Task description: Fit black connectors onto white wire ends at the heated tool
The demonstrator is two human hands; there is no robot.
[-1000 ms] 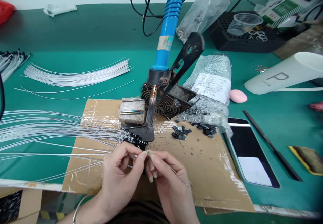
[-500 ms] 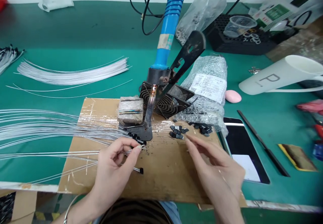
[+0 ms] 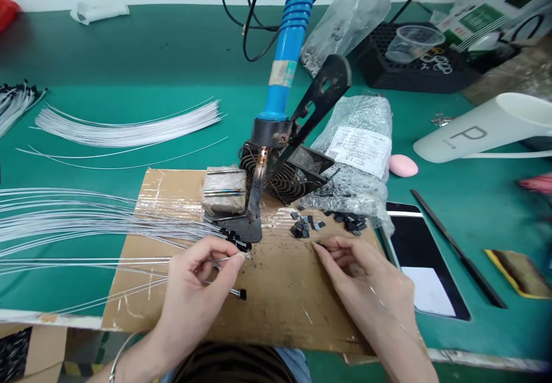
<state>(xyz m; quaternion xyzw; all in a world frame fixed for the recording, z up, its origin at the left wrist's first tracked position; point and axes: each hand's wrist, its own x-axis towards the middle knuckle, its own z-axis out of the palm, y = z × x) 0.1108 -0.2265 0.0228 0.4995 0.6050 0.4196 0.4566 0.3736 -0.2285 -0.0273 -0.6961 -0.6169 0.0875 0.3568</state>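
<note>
My left hand (image 3: 204, 282) pinches a thin white wire between thumb and forefinger, and its tip sticks out just past the thumb. Beside that hand lie other white wires (image 3: 172, 222), several with black connectors (image 3: 235, 238) on their ends; one connector (image 3: 241, 294) rests lower on the cardboard. My right hand (image 3: 366, 279) is closed at the fingertips, with a small black plastic piece partly showing between them. Just beyond it sits a loose pile of small black plastic pieces (image 3: 302, 226), with more (image 3: 351, 223) by the bubble-wrap bag.
A soldering iron (image 3: 282, 66) with a blue handle stands in a holder, tip downward, before a small black fan (image 3: 284, 176). A pale block (image 3: 224, 190) is beside it. Cardboard (image 3: 276, 320) covers the work area. At right are a tablet-like panel (image 3: 414, 239) and white mug (image 3: 474, 130).
My right hand's fingertips have closed together near the pile, and the black pieces there have shifted. My left hand stays nearly still with its wire. The view has shifted slightly.
</note>
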